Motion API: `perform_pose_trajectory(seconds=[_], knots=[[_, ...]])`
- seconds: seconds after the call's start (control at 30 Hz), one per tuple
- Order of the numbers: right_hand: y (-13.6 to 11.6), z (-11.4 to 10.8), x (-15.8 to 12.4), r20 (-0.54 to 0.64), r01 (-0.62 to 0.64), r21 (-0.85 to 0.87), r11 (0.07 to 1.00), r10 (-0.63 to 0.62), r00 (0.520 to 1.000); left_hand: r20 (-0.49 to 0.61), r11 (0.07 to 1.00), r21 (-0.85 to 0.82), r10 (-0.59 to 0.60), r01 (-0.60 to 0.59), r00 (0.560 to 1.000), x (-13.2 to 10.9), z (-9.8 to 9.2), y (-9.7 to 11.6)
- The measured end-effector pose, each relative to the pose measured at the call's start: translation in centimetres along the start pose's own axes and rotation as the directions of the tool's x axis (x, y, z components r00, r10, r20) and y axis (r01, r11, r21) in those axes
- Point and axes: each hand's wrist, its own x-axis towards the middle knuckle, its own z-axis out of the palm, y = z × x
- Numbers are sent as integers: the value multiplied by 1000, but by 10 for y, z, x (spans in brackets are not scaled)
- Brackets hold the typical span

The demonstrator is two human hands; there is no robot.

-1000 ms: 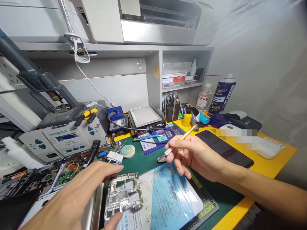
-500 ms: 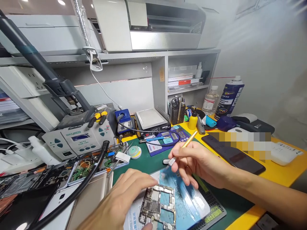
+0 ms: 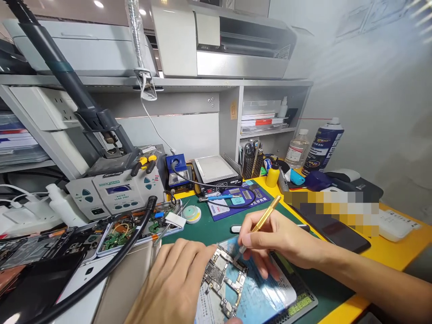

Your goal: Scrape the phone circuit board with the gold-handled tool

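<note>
A circuit board [image 3: 216, 272] with cut-out openings lies tilted on a blue and white sheet [image 3: 259, 288]. My left hand [image 3: 178, 274] rests along its left side, fingers bent over the upper left edge, with a fingertip showing at the bottom edge. Between the thumb and fingers of my right hand [image 3: 266, 238] is a gold-handled tool [image 3: 266, 213], its pale tip down at the board's upper part. The other fingers of that hand curl over the sheet.
A black hose [image 3: 135, 238] arches across the left, before a soldering station [image 3: 118, 193]. Opened phones and a parts tray [image 3: 126, 231] lie left. A solder reel [image 3: 191, 214], yellow bottle [image 3: 272, 174] and dark phone [image 3: 332, 225] stand or lie beyond my hands.
My right hand has lowered the tool, so its tip is now at the board. The board has turned and tilted under my left hand. The camera view has shifted slightly.
</note>
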Motion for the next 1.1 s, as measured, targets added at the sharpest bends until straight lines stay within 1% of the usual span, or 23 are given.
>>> perform_pose_trajectory(seconds=[0.13, 0.23, 0.4, 0.43, 0.57, 0.63, 0.87, 1.0, 1.1], knots=[[-5, 3, 4, -14, -35, -34, 999, 34, 999, 47, 998, 23, 55, -56, 997, 3, 0, 0], [-10, 8, 6, -4, -70, -36, 997, 70, 998, 61, 994, 26, 104, -106, 993, 3, -2, -3], [-15, 20, 12, 81, -192, -11, 981, 192, 978, 73, 990, 20, 135, -137, 988, -2, -1, -7], [-15, 22, 13, 90, -199, -16, 980, 199, 976, 72, 990, 12, 142, -143, 987, -3, 0, -8], [-12, 22, 13, 65, -109, -90, 990, 115, 991, 76, 988, -31, 150, -148, 986, -6, 4, -13], [-11, 21, 10, 43, -102, -118, 988, 108, 993, 79, 987, -38, 162, -159, 984, -6, 7, -15], [-9, 21, 4, 31, -177, -165, 970, 184, 982, 89, 982, -45, 189, -186, 978, -6, 14, -18], [-8, 23, 6, -12, -214, -186, 959, 216, 976, 85, 987, -44, 155, -152, 984, -8, 13, -15], [-8, 23, 8, -27, -237, -203, 950, 236, 971, 90, 984, -42, 175, -171, 981, -9, 11, -14]])
